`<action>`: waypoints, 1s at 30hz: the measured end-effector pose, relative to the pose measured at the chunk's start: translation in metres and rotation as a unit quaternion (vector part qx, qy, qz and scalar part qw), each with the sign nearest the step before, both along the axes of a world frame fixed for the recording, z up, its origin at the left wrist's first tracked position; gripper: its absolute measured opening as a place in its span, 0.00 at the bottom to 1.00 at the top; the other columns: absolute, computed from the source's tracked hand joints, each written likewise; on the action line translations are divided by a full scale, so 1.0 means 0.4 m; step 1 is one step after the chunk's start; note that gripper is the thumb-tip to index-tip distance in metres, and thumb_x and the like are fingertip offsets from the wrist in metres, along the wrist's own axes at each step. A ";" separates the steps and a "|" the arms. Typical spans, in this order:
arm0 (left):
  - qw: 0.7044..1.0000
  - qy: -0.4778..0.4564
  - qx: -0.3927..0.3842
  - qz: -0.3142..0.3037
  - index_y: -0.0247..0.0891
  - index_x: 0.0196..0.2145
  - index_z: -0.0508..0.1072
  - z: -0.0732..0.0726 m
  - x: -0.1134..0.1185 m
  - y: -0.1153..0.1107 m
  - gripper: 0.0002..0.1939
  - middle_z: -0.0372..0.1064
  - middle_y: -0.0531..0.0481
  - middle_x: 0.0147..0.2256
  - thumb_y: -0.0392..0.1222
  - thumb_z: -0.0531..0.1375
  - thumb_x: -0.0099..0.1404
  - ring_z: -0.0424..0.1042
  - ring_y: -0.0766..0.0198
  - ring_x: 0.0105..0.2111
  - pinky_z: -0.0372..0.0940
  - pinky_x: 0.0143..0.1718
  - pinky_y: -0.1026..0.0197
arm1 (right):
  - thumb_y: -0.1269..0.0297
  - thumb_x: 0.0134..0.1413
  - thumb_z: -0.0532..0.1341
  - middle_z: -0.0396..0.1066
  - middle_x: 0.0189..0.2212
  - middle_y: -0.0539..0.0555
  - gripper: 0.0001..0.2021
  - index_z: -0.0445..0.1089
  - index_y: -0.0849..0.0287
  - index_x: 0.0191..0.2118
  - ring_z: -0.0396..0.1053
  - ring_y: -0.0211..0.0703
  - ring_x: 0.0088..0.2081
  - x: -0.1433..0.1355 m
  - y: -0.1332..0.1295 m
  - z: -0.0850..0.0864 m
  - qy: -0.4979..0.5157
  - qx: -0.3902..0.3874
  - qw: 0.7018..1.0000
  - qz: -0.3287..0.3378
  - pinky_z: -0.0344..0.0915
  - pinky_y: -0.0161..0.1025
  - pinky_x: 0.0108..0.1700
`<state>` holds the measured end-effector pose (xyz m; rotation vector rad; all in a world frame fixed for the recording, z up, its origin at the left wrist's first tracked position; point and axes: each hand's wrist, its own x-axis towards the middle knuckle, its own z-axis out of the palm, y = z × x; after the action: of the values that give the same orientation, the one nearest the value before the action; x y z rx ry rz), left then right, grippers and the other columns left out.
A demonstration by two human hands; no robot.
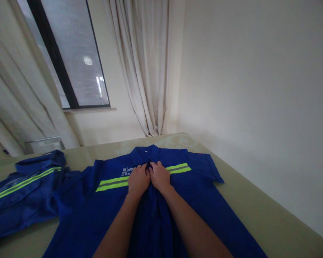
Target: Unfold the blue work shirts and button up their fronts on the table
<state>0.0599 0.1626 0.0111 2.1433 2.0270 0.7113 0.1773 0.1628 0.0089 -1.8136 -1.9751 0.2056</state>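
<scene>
A blue short-sleeved work shirt [201, 200] lies spread on its back, collar pointing away from me. Yellow-green reflective bands with a grey stripe cross its chest, and white lettering shows on its left side in view. My left hand [139, 179] and my right hand [159, 175] meet at the front opening, just below the collar. Fingers of both hands are bent and closed on the two edges of the placket. Whatever lies between the fingertips, such as a button, is too small and hidden to tell.
Another blue garment [24, 193] with a reflective stripe lies folded at the left, touching the shirt's sleeve. Both rest on a pale green covered surface [247, 200]. A white wall [258, 89] borders it at right; curtains [148, 64] and a window [72, 53] stand behind.
</scene>
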 end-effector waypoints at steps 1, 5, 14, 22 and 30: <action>1.000 -0.009 -0.002 -0.005 0.41 0.54 0.75 -0.007 -0.004 0.003 0.19 0.76 0.40 0.48 0.39 0.53 0.70 0.73 0.50 0.50 0.65 0.50 0.53 | 0.59 0.70 0.53 0.69 0.46 0.56 0.15 0.71 0.47 0.56 0.75 0.47 0.40 -0.002 0.001 0.000 -0.004 -0.005 1.000 0.006 0.65 0.40 0.39; 0.998 -0.051 -0.010 -0.018 0.46 0.54 0.75 -0.020 -0.022 0.017 0.20 0.75 0.45 0.49 0.37 0.51 0.71 0.75 0.55 0.48 0.66 0.48 0.56 | 0.58 0.69 0.56 0.71 0.47 0.55 0.12 0.71 0.48 0.53 0.74 0.47 0.42 -0.002 0.005 -0.002 0.004 -0.018 1.000 -0.003 0.64 0.40 0.41; 0.992 -0.116 0.055 -0.014 0.42 0.42 0.78 -0.010 -0.021 0.026 0.10 0.75 0.45 0.46 0.41 0.57 0.69 0.73 0.53 0.48 0.67 0.50 0.54 | 0.63 0.68 0.57 0.73 0.44 0.51 0.05 0.69 0.52 0.45 0.71 0.43 0.43 0.010 0.005 0.006 0.105 0.019 0.994 0.022 0.60 0.37 0.41; 0.985 -0.145 0.087 -0.046 0.44 0.46 0.75 0.002 -0.013 0.012 0.10 0.79 0.49 0.42 0.40 0.54 0.71 0.76 0.54 0.44 0.67 0.46 0.57 | 0.69 0.61 0.60 0.74 0.43 0.52 0.06 0.71 0.56 0.43 0.71 0.44 0.44 0.014 0.020 -0.005 0.195 0.075 0.977 0.053 0.63 0.38 0.48; 0.978 -0.194 0.070 -0.039 0.45 0.43 0.75 -0.004 -0.021 0.018 0.07 0.81 0.51 0.36 0.41 0.57 0.69 0.79 0.56 0.39 0.66 0.40 0.59 | 0.72 0.60 0.61 0.73 0.40 0.51 0.06 0.73 0.55 0.40 0.72 0.44 0.44 0.017 0.023 -0.011 0.228 0.106 0.966 0.054 0.65 0.40 0.49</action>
<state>0.0516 0.1697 0.0095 1.9452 1.7246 1.1841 0.1842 0.1721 0.0046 -1.3768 -1.6951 0.3917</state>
